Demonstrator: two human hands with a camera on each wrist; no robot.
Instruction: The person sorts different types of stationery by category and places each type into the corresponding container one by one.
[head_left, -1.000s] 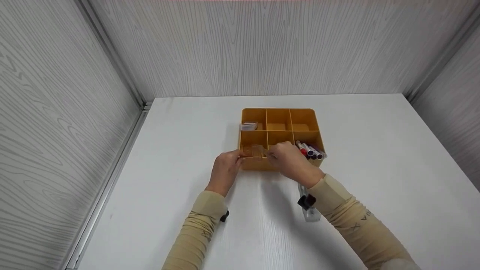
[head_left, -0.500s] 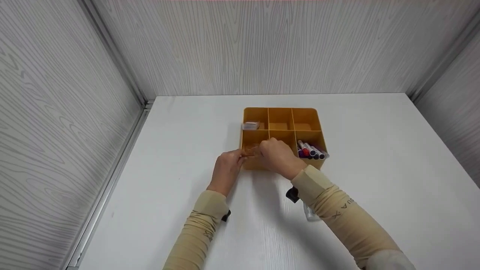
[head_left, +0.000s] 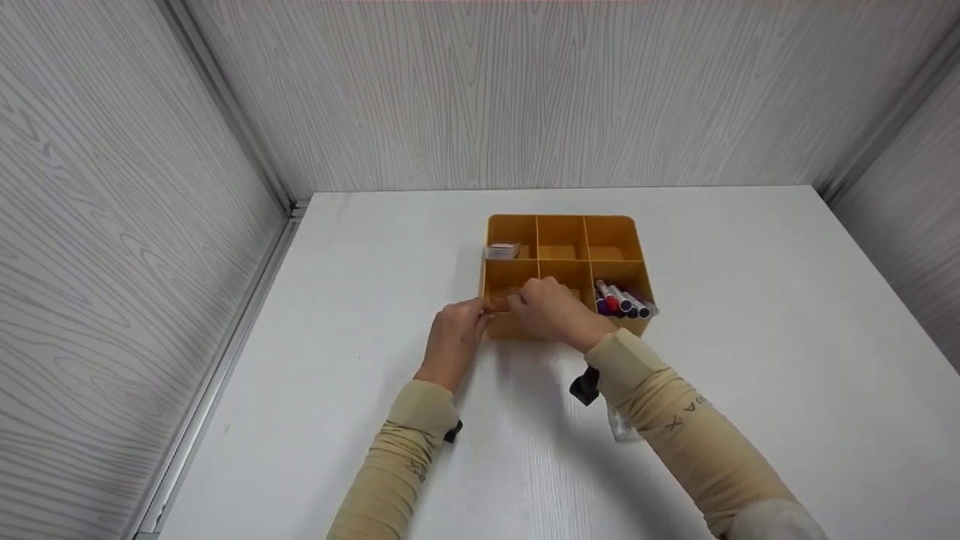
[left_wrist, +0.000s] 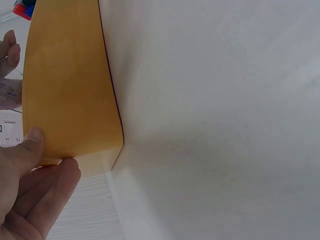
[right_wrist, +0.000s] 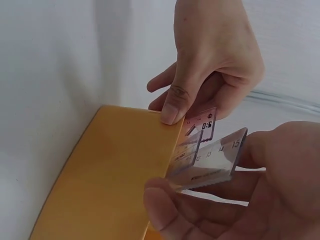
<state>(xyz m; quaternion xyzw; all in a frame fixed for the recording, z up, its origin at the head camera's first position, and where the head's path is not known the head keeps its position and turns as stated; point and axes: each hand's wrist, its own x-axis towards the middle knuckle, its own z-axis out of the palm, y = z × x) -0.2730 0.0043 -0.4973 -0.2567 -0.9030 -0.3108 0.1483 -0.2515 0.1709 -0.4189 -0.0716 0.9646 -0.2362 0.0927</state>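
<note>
In the head view, a mustard-yellow organizer box [head_left: 525, 327] with several compartments stands on the table. My left hand [head_left: 454, 336] pinches its near left corner, thumb [left_wrist: 31, 150] on the outer face in the left wrist view. My right hand [head_left: 559, 311] is over the near left compartment, fingers curled around a clear ruler [right_wrist: 212, 162]. In the right wrist view, the ruler's numbered end slants up out of the box between the fingers. Beside it, another clear marked plastic piece [right_wrist: 204, 122] sticks up near the left thumb. The compartment's inside is mostly hidden by my right hand.
Several whiteboard markers [head_left: 621, 300] lie in the near right compartment. A small white packet [head_left: 502, 251] sits in the far left one. A clear plastic item [head_left: 621, 426] lies on the white table [head_left: 360, 300], partly under my right forearm. Wood-grain panels [head_left: 525, 97] enclose the table.
My right hand has moved left and brought the clear ruler down into the near left compartment; it has barely moved over the last half second. My left hand stays at the box corner.
</note>
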